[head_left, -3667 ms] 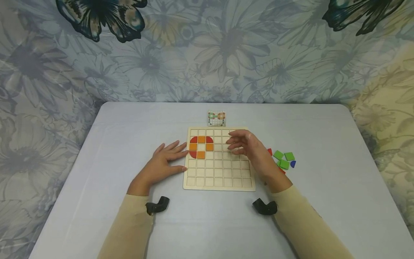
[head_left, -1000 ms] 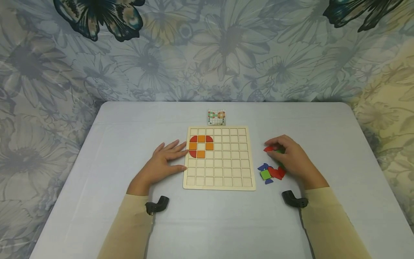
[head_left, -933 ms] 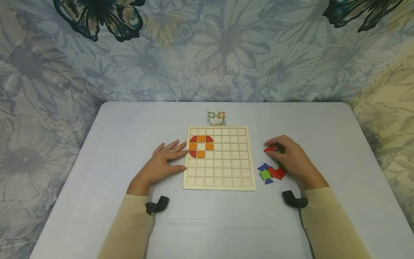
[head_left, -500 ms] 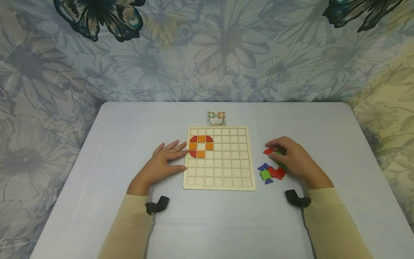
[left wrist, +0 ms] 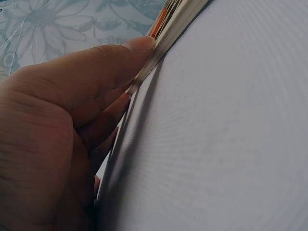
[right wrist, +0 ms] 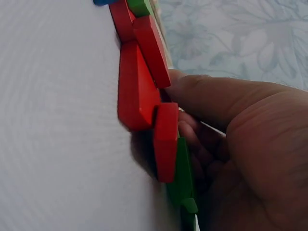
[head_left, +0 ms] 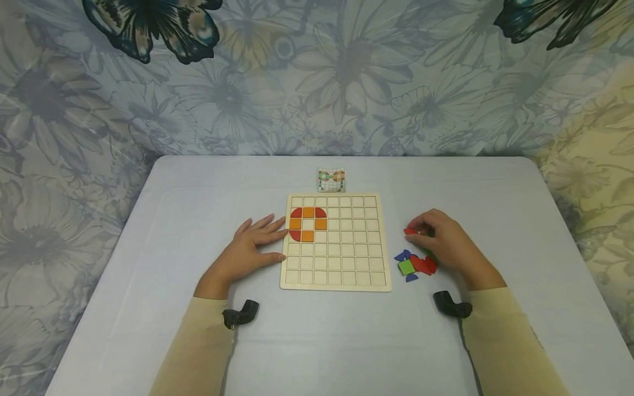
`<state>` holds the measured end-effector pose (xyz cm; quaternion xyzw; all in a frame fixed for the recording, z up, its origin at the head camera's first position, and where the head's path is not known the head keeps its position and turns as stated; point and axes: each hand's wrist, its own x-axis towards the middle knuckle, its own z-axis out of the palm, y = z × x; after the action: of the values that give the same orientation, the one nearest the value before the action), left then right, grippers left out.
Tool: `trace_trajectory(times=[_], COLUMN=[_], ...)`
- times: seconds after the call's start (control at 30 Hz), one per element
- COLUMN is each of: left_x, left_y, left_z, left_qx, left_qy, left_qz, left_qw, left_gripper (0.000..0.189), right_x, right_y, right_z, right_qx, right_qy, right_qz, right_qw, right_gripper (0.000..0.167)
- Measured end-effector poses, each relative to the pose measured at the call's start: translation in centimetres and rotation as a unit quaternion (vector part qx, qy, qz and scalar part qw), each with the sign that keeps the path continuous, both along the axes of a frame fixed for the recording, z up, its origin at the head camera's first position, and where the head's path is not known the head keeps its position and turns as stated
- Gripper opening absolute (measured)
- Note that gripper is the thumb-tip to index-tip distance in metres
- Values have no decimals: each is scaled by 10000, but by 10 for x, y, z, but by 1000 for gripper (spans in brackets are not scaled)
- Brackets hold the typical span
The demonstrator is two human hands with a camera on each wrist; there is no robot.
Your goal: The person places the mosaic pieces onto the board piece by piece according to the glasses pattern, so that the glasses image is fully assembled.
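My left hand (head_left: 252, 250) lies with fingers spread at the left edge of a wooden grid board (head_left: 346, 287); thumb and fingertips touch that edge. In the left wrist view the thumb rests against the board's side. Set in the upper left cells are orange squares (head_left: 308, 212) and red rounded-corner pieces (head_left: 296, 235), forming a ring with a gap at its lower right. To the right of the board, my right hand (head_left: 443, 236) pinches a small red piece (head_left: 410, 231) between thumb and fingers, low over the table. The hand covers part of this piece.
Loose pieces lie near the right palm: red ones (head_left: 420, 264), a green square (head_left: 406, 268) and blue ones (head_left: 411, 278). More green pieces (right wrist: 183, 173) sit under the right hand. A pattern card (head_left: 331, 180) lies behind the board on the white table (head_left: 223, 187).
The right hand has gone from above the board to the loose pieces on the right and taken a red piece, which has shifted slightly in the fingers. The left hand has stayed put.
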<state>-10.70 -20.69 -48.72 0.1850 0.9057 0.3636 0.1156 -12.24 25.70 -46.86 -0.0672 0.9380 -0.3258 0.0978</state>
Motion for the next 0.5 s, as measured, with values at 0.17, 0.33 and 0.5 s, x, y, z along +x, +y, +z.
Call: trace_trajectory(times=[0.17, 0.33, 0.5], left_x=[0, 0, 0], left_y=[0, 0, 0], left_z=[-1, -1, 0], left_qx=[-10, -20, -40], left_qy=[17, 37, 27], left_qz=[-3, -25, -24], left_qw=[10000, 10000, 10000], left_gripper=[67, 68, 68], right_x=[1, 5, 8], right_y=[-2, -6, -13], right_z=[1, 4, 8], right_qx=[-130, -344, -541], right_qy=[-142, -43, 61], right_qz=[-141, -189, -244], right_qw=[9997, 9992, 9982], right_gripper=[24, 27, 26])
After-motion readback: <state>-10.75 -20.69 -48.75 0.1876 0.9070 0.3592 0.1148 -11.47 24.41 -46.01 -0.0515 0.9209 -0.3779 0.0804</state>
